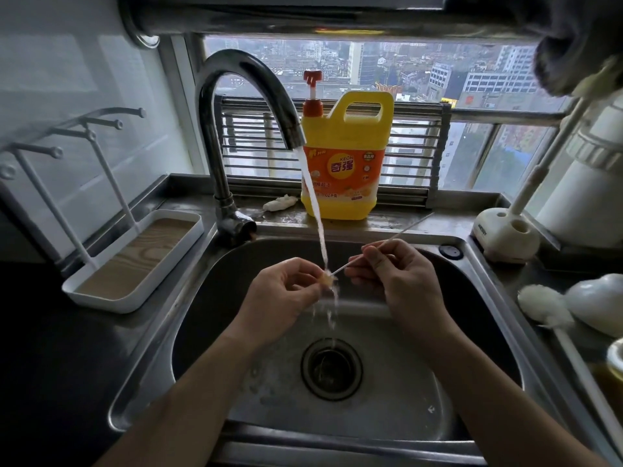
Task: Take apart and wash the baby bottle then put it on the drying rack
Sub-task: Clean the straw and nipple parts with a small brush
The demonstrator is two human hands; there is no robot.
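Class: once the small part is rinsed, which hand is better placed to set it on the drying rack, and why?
Left. The left hand already pinches the small amber part, and the drying rack stands on that side; the right hand holds the thin brush.

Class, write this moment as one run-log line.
left hand: pinches small yellowish part | right hand: holds thin stick | faucet: running onto part

My left fingers (303, 272) and right fingers (368, 261) are close together over the sink (387, 399), behind the drain (332, 369). The small bottle part (328, 280) sits between them, under the water stream (315, 203). The thin brush (399, 234) runs from it rightward through my right fingers. Behind them are the tap (242, 72) and the detergent jug (340, 156) on the worktop (404, 220). The drying rack (101, 301) is well left, the brush stand (505, 235) well right.
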